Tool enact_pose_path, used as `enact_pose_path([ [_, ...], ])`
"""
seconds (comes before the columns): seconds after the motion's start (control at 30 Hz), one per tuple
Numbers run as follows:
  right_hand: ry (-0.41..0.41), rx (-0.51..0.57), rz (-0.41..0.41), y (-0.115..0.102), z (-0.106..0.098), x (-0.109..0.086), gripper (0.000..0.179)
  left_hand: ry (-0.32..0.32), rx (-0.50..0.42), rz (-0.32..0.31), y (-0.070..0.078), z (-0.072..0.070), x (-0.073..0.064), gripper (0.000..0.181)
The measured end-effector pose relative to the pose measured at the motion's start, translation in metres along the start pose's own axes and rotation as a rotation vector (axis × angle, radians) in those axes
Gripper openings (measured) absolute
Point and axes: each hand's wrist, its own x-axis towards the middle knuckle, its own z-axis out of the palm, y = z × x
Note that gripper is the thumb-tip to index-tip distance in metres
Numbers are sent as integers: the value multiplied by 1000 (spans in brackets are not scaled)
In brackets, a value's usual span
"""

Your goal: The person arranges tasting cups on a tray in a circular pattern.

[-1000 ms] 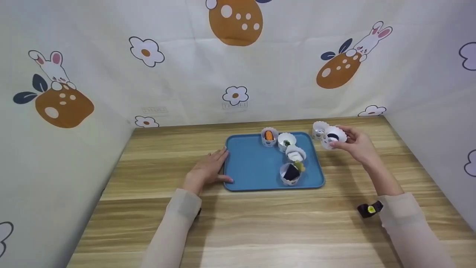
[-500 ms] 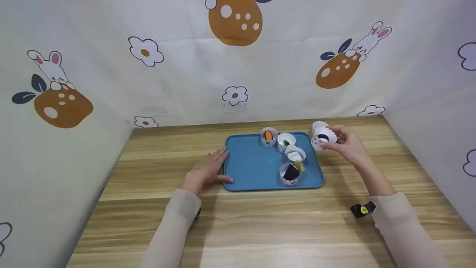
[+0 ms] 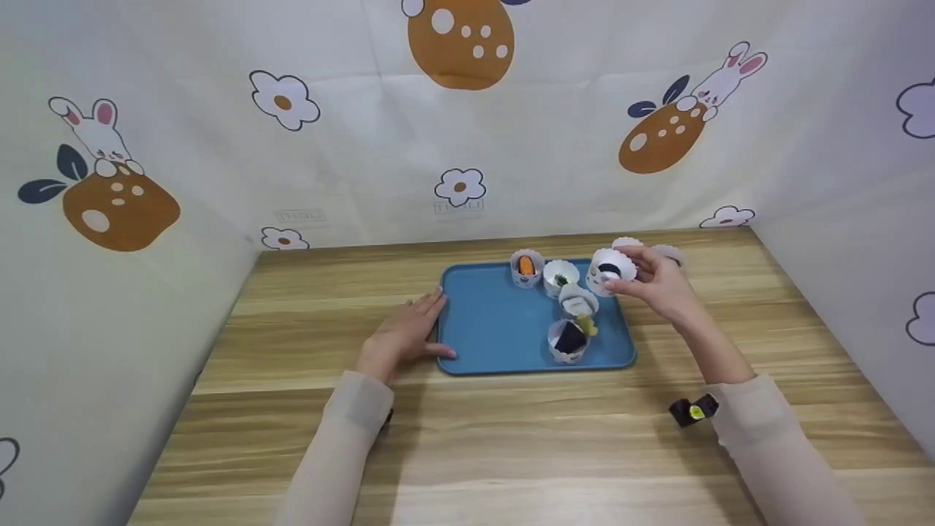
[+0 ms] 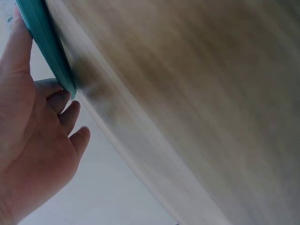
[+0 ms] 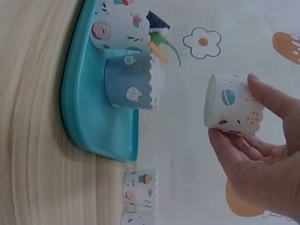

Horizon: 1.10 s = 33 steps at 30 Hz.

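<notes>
My right hand (image 3: 661, 285) holds a white scalloped paper baking cup (image 3: 612, 272) by its sides, over the far right corner of the blue tray (image 3: 497, 321). Something black and white lies inside this cup. In the right wrist view the printed cup (image 5: 234, 105) is pinched between thumb and fingers, raised off the tray. My left hand (image 3: 402, 336) rests at the tray's left edge, with fingers extended and thumb on the near corner. Several cups stand on the tray's right half: one with an orange piece (image 3: 527, 266), one with a dark triangular piece (image 3: 570, 339).
Two more paper cups (image 3: 627, 242) (image 3: 668, 253) stand on the wooden table (image 3: 526, 438) behind the right hand, partly hidden. A patterned cloth (image 3: 365, 146) hangs behind and at both sides. Beside the right sleeve is a black device (image 3: 692, 410) with a yellow spot.
My right hand has carried the cup leftward, from beside the tray to over its far right corner. A cup behind that hand has come into view. The left hand stays put.
</notes>
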Motion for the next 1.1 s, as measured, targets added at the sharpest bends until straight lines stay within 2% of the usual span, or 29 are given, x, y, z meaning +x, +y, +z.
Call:
enact_pose_path([
  [0.7, -78, -13, -87, -12, 44, 4, 68, -6, -8, -22, -1, 2, 1, 103],
  [1.0, -121, -47, -136, -13, 68, 6, 68, -4, -7, -25, 1, 0, 1, 102],
  [1.1, -136, -89, -168, -15, 77, 7, 66, -6, 1, -22, 1, 1, 0, 102],
])
